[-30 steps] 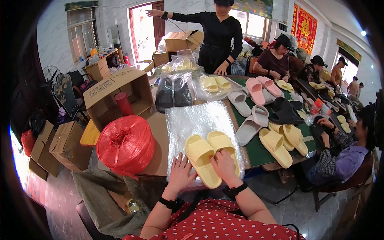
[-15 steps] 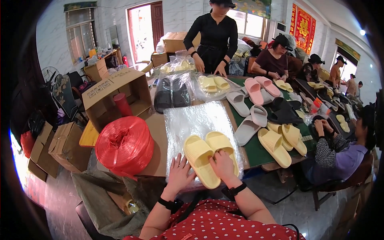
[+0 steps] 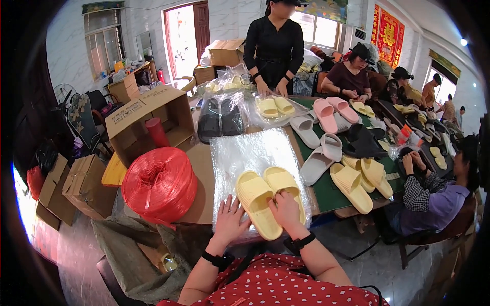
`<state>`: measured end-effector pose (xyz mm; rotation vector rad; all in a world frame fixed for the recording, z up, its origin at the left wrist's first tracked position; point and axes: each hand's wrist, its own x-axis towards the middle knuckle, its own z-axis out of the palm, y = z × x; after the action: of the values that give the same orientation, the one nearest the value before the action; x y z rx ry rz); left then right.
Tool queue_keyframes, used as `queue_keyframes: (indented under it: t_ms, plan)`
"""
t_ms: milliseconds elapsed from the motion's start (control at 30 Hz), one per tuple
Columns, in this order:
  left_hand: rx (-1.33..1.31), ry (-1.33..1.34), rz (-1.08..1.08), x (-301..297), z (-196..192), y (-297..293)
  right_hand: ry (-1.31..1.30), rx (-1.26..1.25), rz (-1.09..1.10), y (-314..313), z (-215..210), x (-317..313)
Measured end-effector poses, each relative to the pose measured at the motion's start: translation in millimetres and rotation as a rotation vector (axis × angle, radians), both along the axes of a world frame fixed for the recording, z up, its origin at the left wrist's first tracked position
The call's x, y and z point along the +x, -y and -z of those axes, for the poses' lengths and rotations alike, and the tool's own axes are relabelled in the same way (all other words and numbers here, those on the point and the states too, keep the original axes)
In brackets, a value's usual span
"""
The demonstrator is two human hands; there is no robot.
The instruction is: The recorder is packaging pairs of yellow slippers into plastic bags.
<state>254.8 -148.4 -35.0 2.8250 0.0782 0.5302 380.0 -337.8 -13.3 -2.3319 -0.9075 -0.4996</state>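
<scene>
A pair of pale yellow slide slippers lies side by side on a stack of clear plastic bags (image 3: 247, 148) in front of me. The left slipper (image 3: 252, 196) sits slightly nearer, angled, its ribbed strap facing up. My left hand (image 3: 231, 219) rests flat on the plastic, fingers spread, beside that slipper's outer edge. Between the two slippers, my right hand (image 3: 287, 210) has its fingers curled at the inner edge of the right slipper (image 3: 286, 179), by the strap. Its fingertips are partly hidden there.
A big roll of red plastic twine (image 3: 159, 184) and an open carton (image 3: 176, 109) stand at left. Black slippers (image 3: 220, 120) in plastic lie beyond the bags. Grey slippers (image 3: 315, 166) and more yellow slippers (image 3: 352, 187) cover the green surface at right. Co-workers are around the tables.
My hands and the yellow slippers hold nearly the same place. Across the table, the co-worker in black has shifted right and brought both hands closer together at the bagged yellow slippers.
</scene>
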Motion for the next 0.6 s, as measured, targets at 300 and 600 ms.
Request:
queue_keyframes:
  t_ms: [300,600]
  plan:
    - [0.012,-0.024,-0.001,0,0,-1,-0.011,0.033,-0.003,0,3,2]
    - [-0.029,-0.098,0.023,-3,-17,2,-0.057,0.284,-0.017,35,-27,3]
